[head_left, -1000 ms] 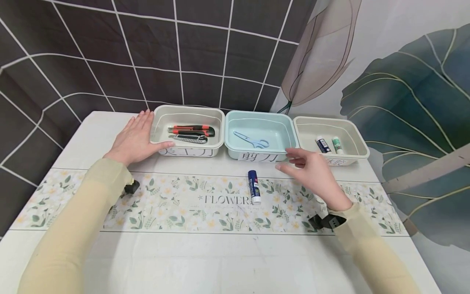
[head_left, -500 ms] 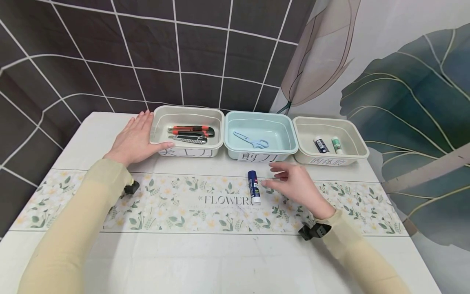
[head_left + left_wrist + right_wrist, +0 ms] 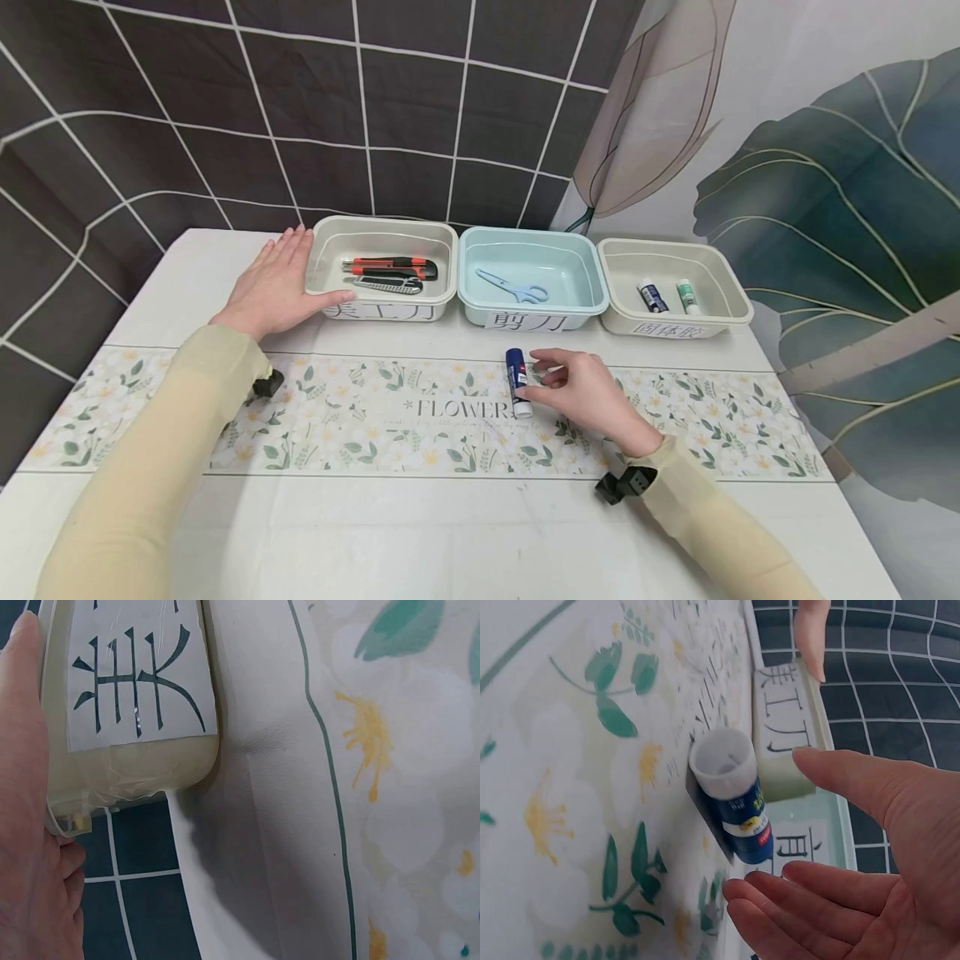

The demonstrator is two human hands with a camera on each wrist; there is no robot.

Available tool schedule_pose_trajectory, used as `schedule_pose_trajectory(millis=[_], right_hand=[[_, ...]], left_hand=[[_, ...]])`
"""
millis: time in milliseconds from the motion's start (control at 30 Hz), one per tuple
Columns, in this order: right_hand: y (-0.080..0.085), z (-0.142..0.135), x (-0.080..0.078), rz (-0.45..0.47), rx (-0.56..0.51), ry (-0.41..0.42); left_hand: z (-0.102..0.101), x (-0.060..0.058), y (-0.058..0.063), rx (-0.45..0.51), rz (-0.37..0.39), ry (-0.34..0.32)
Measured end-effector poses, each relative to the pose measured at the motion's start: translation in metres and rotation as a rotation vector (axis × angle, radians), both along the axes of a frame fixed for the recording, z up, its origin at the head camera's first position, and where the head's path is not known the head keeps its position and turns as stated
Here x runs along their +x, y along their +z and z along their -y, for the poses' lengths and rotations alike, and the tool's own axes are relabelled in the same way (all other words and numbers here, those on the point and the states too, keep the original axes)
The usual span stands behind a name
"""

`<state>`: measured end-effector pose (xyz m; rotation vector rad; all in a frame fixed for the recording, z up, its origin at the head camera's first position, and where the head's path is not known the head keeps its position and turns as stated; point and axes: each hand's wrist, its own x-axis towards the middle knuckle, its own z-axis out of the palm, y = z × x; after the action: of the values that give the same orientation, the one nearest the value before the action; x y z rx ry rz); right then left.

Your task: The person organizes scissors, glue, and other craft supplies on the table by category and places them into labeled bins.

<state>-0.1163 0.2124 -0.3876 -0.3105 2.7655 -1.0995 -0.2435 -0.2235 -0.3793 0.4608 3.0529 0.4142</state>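
A blue glue stick (image 3: 516, 379) with a white end lies on the floral strip of the table. My right hand (image 3: 588, 392) hovers at its right side; in the right wrist view, thumb and fingers are spread apart and the glue stick (image 3: 735, 802) is not gripped. My left hand (image 3: 266, 283) rests against the left side of a beige bin (image 3: 326, 250), its fingers straight and its thumb along the front rim. Several box cutters (image 3: 390, 271) lie in that bin. The left wrist view shows the bin's label (image 3: 139, 682) close up.
A light blue bin (image 3: 577, 262) holding blue scissors (image 3: 513, 286) stands in the middle of the row. Right of it, another beige bin (image 3: 720, 275) contains a dark blue glue stick (image 3: 652, 297) and a green-and-white one (image 3: 687, 297). A dark gridded cloth (image 3: 405, 108) hangs behind.
My right hand has moved left and toward me, from the front of the light blue bin to the glue stick on the table. My left hand has stayed in place.
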Motion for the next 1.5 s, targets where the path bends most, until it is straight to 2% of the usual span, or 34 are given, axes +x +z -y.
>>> schedule_pose_trajectory(millis=[233, 633, 1500], right_hand=[[-0.006, 0.006, 0.001, 0.003, 0.018, -0.006], [-0.012, 0.013, 0.001, -0.007, 0.006, 0.034], [-0.013, 0.015, -0.004, -0.008, 0.010, 0.060]], left_hand=[[0.000, 0.000, 0.000, 0.001, 0.003, 0.003], [0.000, 0.000, 0.000, 0.005, 0.005, 0.002], [0.000, 0.001, 0.001, 0.003, 0.002, -0.002]])
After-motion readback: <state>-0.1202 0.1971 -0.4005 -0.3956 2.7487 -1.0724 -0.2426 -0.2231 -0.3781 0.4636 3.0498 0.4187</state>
